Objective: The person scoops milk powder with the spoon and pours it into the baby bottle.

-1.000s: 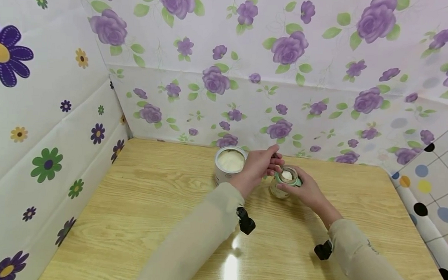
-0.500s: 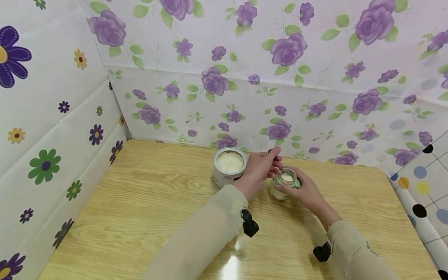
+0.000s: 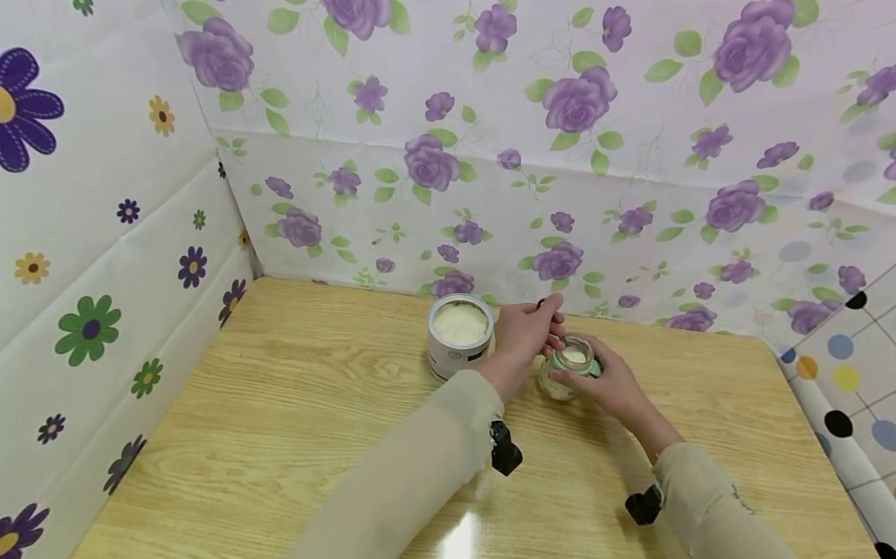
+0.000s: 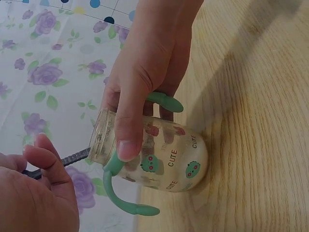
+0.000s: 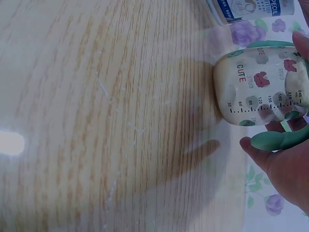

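My right hand (image 3: 615, 377) grips a clear baby bottle (image 4: 169, 157) with green side handles (image 4: 113, 188), printed with CUTE and small figures. The bottle stands uncapped, its base at the table. My left hand (image 3: 522, 334) pinches the black ridged handle of a scoop (image 4: 76, 157) at the bottle's mouth; the scoop's bowl is hidden. Pale powder shows through the mouth in the head view. Just left of my left hand is an open tin (image 3: 455, 361) of cream-coloured powder (image 3: 461, 323). Measuring marks run along the bottle (image 5: 265, 107) in the right wrist view.
The wooden table (image 3: 300, 406) ends at a flowered cloth wall (image 3: 376, 210) close behind the tin and bottle. Another patterned sheet (image 3: 117, 298) rises on the left, and a dotted one (image 3: 864, 389) on the right. White specks lie on the wood in the right wrist view.
The white heap seen at the bottle's mouth a second ago has dropped lower inside. My left hand has shifted slightly right, uncovering more of the tin. The right hand keeps its grip.
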A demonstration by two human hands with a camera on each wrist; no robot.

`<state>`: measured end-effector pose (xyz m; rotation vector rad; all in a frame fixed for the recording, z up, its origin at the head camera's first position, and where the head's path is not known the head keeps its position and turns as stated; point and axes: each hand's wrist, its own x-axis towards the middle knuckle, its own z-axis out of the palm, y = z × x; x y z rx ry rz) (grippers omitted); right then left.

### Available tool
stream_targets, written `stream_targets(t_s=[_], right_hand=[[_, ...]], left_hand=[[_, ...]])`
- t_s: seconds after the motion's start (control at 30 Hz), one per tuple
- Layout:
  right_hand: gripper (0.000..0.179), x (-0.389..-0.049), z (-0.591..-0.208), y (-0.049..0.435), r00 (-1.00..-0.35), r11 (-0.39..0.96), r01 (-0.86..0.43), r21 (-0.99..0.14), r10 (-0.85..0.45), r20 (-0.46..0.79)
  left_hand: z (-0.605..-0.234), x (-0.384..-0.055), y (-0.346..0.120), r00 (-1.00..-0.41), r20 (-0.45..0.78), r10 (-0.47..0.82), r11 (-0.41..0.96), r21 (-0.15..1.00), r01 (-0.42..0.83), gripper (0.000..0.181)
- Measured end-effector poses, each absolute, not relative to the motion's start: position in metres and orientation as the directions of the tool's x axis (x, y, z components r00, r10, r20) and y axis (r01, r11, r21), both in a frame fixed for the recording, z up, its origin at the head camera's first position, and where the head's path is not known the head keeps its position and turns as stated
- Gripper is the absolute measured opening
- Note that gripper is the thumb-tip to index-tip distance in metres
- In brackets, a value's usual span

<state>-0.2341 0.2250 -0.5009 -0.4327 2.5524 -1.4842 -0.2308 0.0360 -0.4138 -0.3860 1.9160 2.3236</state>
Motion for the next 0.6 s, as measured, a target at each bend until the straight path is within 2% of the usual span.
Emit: stream_targets(t_s=[0.43,0.6], right_hand=[[0.064,-0.2335,-0.5000,0.2249,-0.944,0.454,-0.159,-0.876,-0.330,0.000],[0.064,-0.2335,-0.5006,0.2250,-0.942,0.450,-0.165,-0.877,-0.336,0.005]], left_hand=[[-0.4091,-0.2311,0.0379,-0.964,-0.243,-0.111,-0.113,0.967,-0.230,0.032],[-0.4094,-0.2298,0.0335,-0.972,-0.225,-0.059,-0.082,0.972,-0.220,0.026]])
